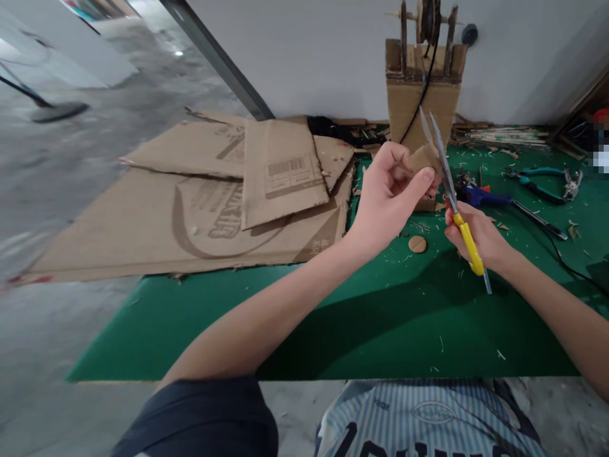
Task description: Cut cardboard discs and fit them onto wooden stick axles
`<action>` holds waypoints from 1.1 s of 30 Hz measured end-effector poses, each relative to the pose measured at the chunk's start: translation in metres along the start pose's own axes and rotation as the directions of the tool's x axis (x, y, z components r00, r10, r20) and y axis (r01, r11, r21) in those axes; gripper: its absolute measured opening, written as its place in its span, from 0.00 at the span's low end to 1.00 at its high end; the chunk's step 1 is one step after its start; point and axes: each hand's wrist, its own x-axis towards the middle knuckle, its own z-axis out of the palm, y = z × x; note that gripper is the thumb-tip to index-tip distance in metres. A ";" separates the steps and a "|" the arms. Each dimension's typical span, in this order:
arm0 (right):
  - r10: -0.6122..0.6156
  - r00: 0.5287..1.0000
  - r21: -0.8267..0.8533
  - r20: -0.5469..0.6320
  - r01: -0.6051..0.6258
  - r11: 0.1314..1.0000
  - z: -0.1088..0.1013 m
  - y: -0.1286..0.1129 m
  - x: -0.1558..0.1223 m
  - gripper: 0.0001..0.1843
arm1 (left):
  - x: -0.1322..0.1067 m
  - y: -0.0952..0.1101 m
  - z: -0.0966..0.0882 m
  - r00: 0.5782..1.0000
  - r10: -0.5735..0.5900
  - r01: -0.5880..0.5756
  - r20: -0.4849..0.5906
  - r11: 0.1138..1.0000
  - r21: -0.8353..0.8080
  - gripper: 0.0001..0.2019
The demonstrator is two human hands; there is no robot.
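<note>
My left hand (392,190) is raised over the green mat (304,317) and pinches a small piece of cardboard (425,158) between thumb and fingers. My right hand (476,238) grips yellow-handled scissors (451,197). Their blades stand apart, pointing up, with the cardboard piece at the lower part of the blades. A small round cardboard disc (417,244) lies on the mat just below both hands.
Large flattened cardboard sheets (214,197) cover the mat's left part. A cardboard stand with sticks and a black cable (423,89) rises at the back. A blue tool (490,198) and teal pliers (542,181) lie at the right. Scraps litter the mat.
</note>
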 end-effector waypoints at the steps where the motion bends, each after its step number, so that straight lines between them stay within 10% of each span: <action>1: 0.004 1.000 -0.017 -0.011 -0.005 1.000 0.001 0.000 0.000 0.27 | 0.000 0.002 0.000 1.000 0.001 -0.001 0.008 1.000 0.004 0.24; 33: -0.054 0.998 0.180 -0.037 0.060 0.982 0.010 0.010 -0.004 0.34 | 0.007 0.006 -0.006 0.997 -0.072 0.071 -0.010 0.996 -0.062 0.13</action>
